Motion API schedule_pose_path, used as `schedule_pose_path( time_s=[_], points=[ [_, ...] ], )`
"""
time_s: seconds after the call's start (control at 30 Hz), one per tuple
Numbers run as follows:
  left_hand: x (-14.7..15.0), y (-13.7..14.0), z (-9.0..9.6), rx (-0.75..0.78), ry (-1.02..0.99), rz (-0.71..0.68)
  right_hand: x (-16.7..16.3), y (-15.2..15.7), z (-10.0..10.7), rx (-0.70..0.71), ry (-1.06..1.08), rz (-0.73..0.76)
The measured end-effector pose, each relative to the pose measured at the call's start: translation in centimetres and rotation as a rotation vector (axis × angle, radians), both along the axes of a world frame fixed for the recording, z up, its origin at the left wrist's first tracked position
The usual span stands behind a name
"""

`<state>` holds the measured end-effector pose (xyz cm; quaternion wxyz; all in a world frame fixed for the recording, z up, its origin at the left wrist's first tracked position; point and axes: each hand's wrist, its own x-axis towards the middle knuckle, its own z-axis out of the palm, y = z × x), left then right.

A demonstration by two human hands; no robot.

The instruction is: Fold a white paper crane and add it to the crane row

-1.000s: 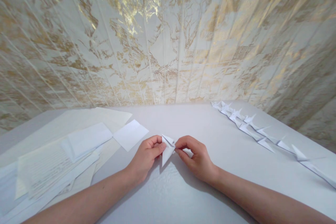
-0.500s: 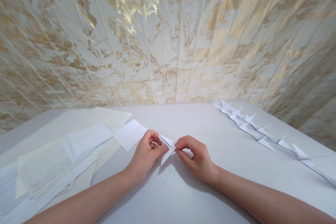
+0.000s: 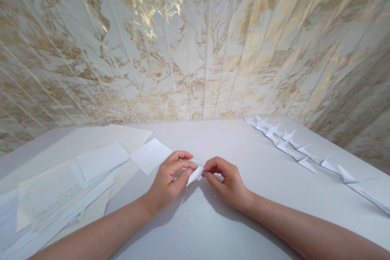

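Note:
A small folded white paper piece is held just above the table between my two hands. My left hand pinches its left side with thumb and index finger, the other fingers reaching behind it. At its right end, the thumb and index finger of my right hand are pressed together on a tip of the paper. Part of the piece is hidden behind the left fingers. A flat white paper square lies just beyond my left hand.
To the left, a stack of white paper rests on printed sheets. Several folded paper cranes stand in two rows on the right of the white table. A gold-patterned covering rises behind the table's back edge.
My left fingers have shifted further over the folded paper and pinch it nearer the middle. The flap that pointed down now looks pressed together. My right hand stays nearly in place.

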<state>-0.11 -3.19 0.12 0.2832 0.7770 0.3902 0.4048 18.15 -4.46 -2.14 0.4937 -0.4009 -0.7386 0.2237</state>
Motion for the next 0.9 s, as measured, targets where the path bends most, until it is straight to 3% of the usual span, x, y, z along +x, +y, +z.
schedule_pose_path(
  time_s=[0.1, 0.27, 0.5, 0.7, 0.9],
  points=[
    [-0.18, 0.01, -0.12, 0.020, 0.003, -0.039, 0.01, 0.09, -0.22, -0.024, 0.010, -0.021],
    [0.15, -0.01, -0.49, 0.119, 0.087, 0.050, -0.09, 0.06, -0.32, -0.022, 0.013, -0.027],
    [0.18, 0.15, -0.75, 0.200, 0.143, 0.072, -0.21, -0.19, -0.11, -0.003, -0.011, -0.021],
    [0.33, -0.07, -0.41, 0.136, 0.057, 0.058, -0.11, -0.28, 0.18, 0.049, -0.078, 0.011],
    [0.63, -0.12, 0.11, -0.062, -0.066, 0.184, 0.08, -0.31, 0.27, 0.113, -0.099, 0.022]
  ],
)
